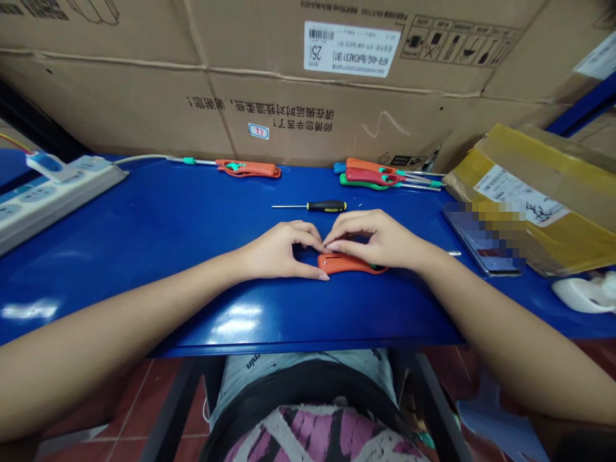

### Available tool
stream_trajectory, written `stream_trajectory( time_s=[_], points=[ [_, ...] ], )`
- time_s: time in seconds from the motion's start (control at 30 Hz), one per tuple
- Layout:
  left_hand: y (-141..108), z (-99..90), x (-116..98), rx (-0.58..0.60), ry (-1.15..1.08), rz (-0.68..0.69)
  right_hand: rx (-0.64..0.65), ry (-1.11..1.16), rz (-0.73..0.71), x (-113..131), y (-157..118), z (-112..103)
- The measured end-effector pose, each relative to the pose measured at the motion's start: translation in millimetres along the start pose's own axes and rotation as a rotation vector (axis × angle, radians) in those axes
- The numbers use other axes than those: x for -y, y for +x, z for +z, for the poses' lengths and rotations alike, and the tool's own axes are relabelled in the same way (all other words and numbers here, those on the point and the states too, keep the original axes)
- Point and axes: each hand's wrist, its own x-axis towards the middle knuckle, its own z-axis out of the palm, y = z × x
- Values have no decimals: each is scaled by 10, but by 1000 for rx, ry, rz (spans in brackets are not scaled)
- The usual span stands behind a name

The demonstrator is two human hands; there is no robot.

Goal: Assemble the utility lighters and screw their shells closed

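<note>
An orange long-neck lighter (349, 264) lies flat on the blue table (158, 244) in front of me, its metal tube pointing right under my right wrist. My left hand (279, 251) curves around the lighter's left end, thumb at the near side and fingertips at the far side. With fingertips pinched together, my right hand (373, 239) is over the same end; whatever is between them is too small or hidden to make out. A tiny pale bit shows on the handle's end. Just beyond both hands lies a black-and-yellow screwdriver (327, 206).
Another orange lighter (250, 169) lies at the back, and several coloured lighters (370, 173) are piled to its right. A power strip (52, 196) sits at the left. At the right are a phone (481, 240), a taped carton (543, 186) and a white object (580, 294). Large cardboard (144, 96) stands behind.
</note>
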Motion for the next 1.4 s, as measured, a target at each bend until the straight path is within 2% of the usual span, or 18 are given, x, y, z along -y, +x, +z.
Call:
stream_trajectory(
  time_s=[0.13, 0.2, 0.37, 0.53, 0.73, 0.87, 0.97, 1.07, 1.17, 1.23, 1.3, 1.4],
  points=[
    [0, 2, 6, 7, 5, 2, -283, -174, 102, -115, 33, 28],
    [0, 5, 10, 0, -1, 2, -345, -285, 118, -179, 45, 62],
    [1, 15, 12, -3, 11, 13, -260, -583, 245, -284, 60, 133],
    [6, 16, 4, 4, 26, 42, -203, -640, 330, -294, 128, 121],
    [9, 14, 3, 6, 39, 41, -172, -636, 294, -323, 195, 80],
    [10, 11, -4, 14, 45, 24, -202, -675, 264, -349, 186, 94],
    [6, 8, -11, 17, 36, 10, -297, -544, 199, -352, 166, 66],
    [1, 5, -17, 16, 20, 1, -488, -314, 170, -310, 138, -15],
    [1, -3, -24, 23, 3, -8, -636, 124, 255, -205, 113, -127],
    [4, -9, -29, 29, -1, -11, -734, 366, 252, -107, 103, -204],
    [8, -13, -32, 29, -3, -11, -776, 500, 220, -7, 98, -263],
    [11, -14, -32, 28, -2, -7, -763, 577, 199, 111, 94, -283]
  ],
)
